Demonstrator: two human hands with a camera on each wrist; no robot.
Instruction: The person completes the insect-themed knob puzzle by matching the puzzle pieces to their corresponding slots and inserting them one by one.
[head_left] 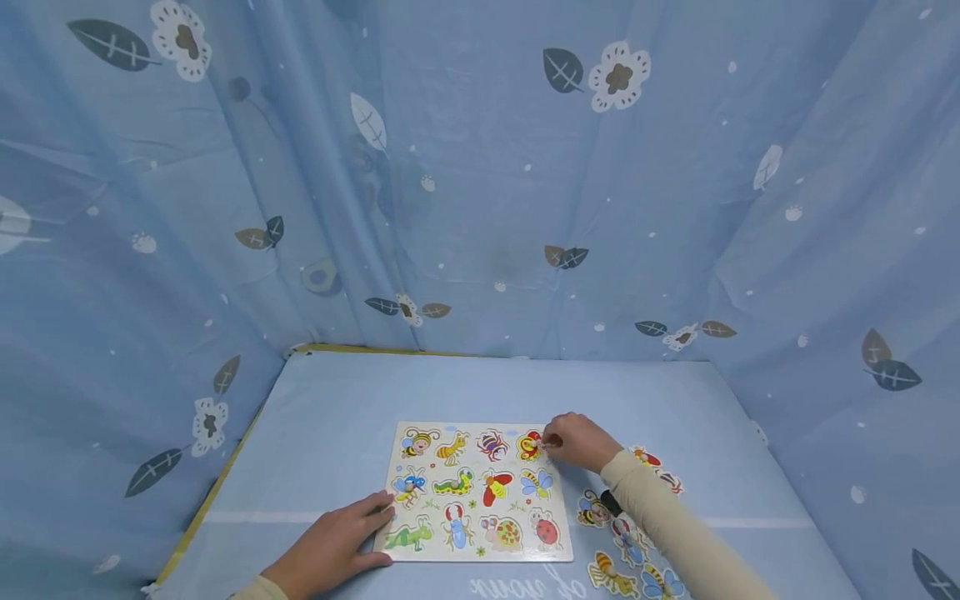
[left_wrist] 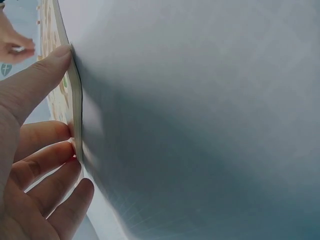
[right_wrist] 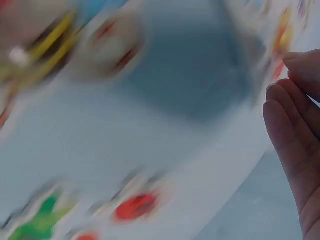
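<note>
A flat puzzle board [head_left: 472, 554] with cartoon insect pictures lies on the table. My left hand [head_left: 333, 542] rests at its left edge near the front corner. In the left wrist view, the thumb [left_wrist: 47, 70] and fingertips touch the board's edge [left_wrist: 75, 100] with fairly straight fingers. At the board's far right corner, my right hand [head_left: 581, 442] pinches a red and yellow butterfly piece [head_left: 528, 447] over the top-right picture. The right wrist view shows thumb and fingers together beside red and yellow colour [right_wrist: 283, 35]; the fingers partly hide the piece.
Several loose insect pieces lie right of the board, among them a bee [head_left: 592, 508], a yellow insect [head_left: 612, 575] and a dragonfly [head_left: 662, 583]. My right sleeve [head_left: 675, 525] passes over some. A blue patterned curtain [head_left: 480, 167] surrounds the pale table [head_left: 330, 400].
</note>
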